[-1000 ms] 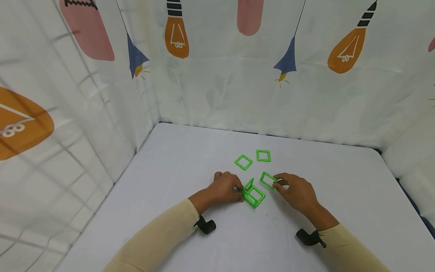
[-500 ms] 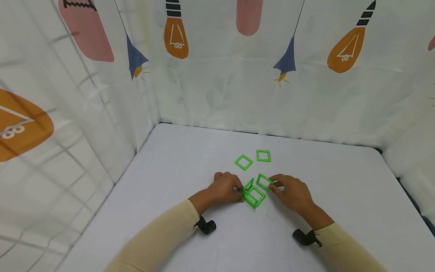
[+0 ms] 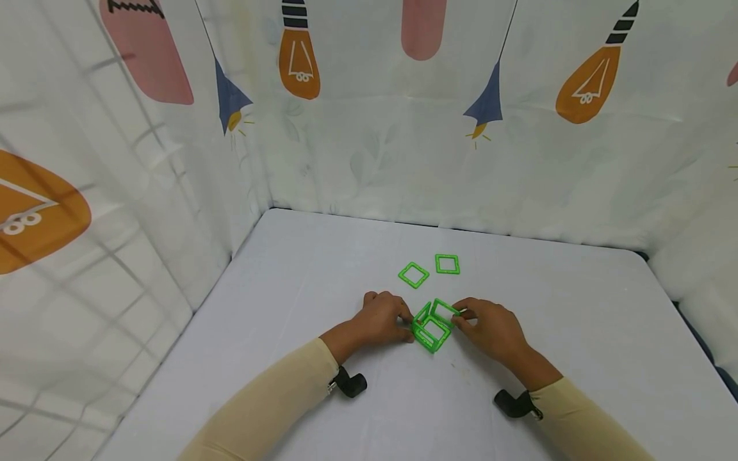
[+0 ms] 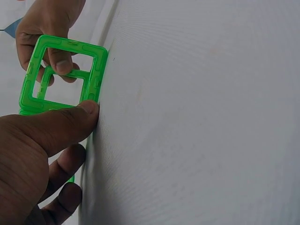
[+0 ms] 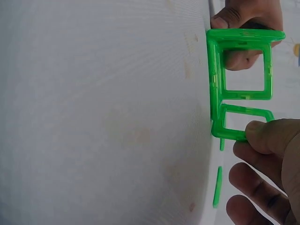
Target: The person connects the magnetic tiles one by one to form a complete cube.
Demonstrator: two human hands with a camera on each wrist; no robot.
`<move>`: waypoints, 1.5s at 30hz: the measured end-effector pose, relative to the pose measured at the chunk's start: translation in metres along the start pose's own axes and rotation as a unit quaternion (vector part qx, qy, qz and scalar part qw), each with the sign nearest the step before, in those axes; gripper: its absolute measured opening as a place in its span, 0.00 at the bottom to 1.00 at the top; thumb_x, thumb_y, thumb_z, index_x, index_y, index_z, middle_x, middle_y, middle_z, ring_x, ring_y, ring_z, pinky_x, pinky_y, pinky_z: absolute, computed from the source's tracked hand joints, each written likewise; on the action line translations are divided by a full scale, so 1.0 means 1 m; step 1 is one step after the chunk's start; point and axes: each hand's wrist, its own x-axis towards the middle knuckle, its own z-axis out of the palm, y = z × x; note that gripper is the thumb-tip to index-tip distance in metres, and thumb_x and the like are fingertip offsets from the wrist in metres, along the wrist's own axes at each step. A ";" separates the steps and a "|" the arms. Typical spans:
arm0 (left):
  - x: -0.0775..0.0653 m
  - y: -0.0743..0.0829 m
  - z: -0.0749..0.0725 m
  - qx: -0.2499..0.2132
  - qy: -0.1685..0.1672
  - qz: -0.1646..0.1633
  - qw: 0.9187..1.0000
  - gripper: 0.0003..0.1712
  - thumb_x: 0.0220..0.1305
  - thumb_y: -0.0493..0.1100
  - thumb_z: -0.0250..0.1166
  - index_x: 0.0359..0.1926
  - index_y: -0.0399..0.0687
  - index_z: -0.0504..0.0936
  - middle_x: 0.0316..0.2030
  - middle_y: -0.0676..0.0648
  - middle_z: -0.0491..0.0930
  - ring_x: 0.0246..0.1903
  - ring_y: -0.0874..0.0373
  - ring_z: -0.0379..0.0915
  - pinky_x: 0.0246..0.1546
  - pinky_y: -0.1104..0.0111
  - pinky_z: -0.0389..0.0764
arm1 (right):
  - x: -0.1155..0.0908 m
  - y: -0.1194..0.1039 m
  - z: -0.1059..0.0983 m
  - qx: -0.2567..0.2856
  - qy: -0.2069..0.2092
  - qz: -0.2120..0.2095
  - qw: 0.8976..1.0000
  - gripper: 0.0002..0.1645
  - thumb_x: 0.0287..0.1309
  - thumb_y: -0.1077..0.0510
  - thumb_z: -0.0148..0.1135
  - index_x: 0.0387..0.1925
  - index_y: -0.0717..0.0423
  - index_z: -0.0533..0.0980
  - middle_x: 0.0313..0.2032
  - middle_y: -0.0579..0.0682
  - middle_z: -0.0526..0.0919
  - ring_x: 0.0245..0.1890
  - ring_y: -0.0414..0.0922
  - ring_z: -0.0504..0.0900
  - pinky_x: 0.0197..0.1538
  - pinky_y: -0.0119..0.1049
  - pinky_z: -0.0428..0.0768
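One green square frame (image 5: 247, 110) stands near upright in right fingers (image 5: 255, 156).

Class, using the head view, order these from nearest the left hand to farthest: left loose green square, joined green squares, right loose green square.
1. Joined green squares, held by the left hand, at its right.
2. Left loose green square, beyond the hand, slightly right.
3. Right loose green square, farther right and slightly farther back.
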 end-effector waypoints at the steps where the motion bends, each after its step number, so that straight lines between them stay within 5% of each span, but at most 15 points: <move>1: 0.000 0.000 0.000 0.000 0.000 0.000 1.000 0.16 0.53 0.53 0.81 0.44 0.60 0.93 0.44 0.62 0.85 0.50 0.60 0.74 0.53 0.53 0.61 | 0.000 0.000 0.000 0.001 -0.002 0.000 1.000 0.15 0.59 0.54 0.75 0.47 0.50 0.85 0.37 0.48 0.90 0.40 0.52 0.87 0.32 0.41 0.79; 45: 0.000 0.000 0.001 -0.008 -0.002 -0.004 1.000 0.16 0.54 0.53 0.80 0.45 0.59 0.93 0.45 0.61 0.85 0.50 0.59 0.74 0.53 0.52 0.61 | -0.002 -0.006 0.001 -0.020 -0.016 -0.024 0.999 0.14 0.57 0.53 0.77 0.45 0.46 0.85 0.34 0.44 0.90 0.39 0.49 0.87 0.34 0.42 0.80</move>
